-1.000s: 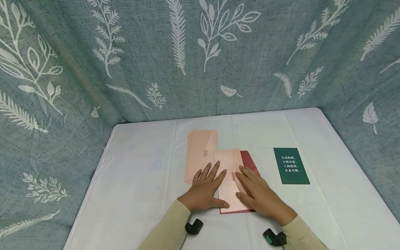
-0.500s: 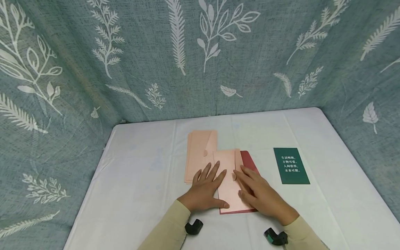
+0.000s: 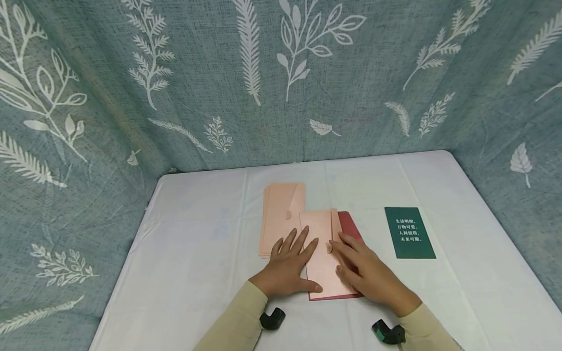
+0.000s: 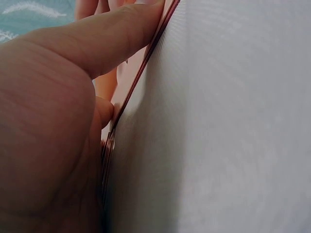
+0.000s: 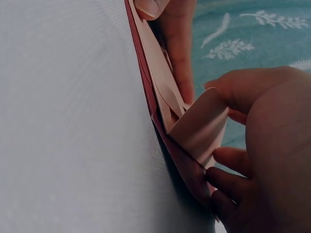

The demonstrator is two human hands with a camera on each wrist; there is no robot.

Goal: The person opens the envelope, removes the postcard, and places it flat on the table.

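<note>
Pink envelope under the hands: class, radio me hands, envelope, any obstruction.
Left hand spread on pink envelope. Right hand touching its raised flap. Envelope atop red paper. Green card apart, rightward; no obstruction seen.

Envelope flap (image 5: pixel 200 121) lifted; right fingers (image 3: pixel 348 251) shifted right

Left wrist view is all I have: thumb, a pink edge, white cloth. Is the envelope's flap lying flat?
Observer: No. In the right wrist view the flap stands raised at an angle, with the right hand touching it.
Operator: Anything lying off to the right?
Observer: Yes. In the head view a green card with white writing lies there, apart from the pink envelope.
</note>
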